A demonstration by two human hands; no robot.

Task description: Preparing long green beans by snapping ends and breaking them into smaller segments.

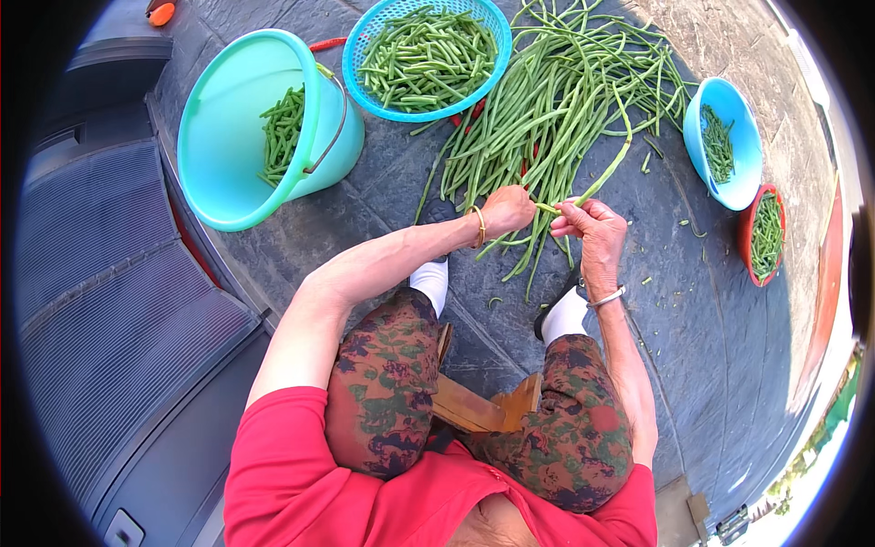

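Observation:
My left hand (509, 208), closed in a fist, grips one end of a long green bean (605, 176). Close to its right, my right hand (593, 231) pinches the same bean between thumb and fingers; the rest of the bean rises past it over the heap. In front of both hands a large heap of long green beans (547, 123) lies on the dark ground. Beyond the heap's left edge stands a blue perforated plastic basket (350, 65) filled with short bean pieces (427, 58). A turquoise plastic bucket (225, 130) tilts at the left, with cut bean pieces (281, 137) inside.
At the right are a light blue bowl (746, 147) and a red bowl (745, 236), both holding green pieces. Small scraps (646, 163) dot the ground. My feet flank the heap's near end, and a wooden stool (472, 407) is under me. Dark ribbed panels (102, 273) border the left.

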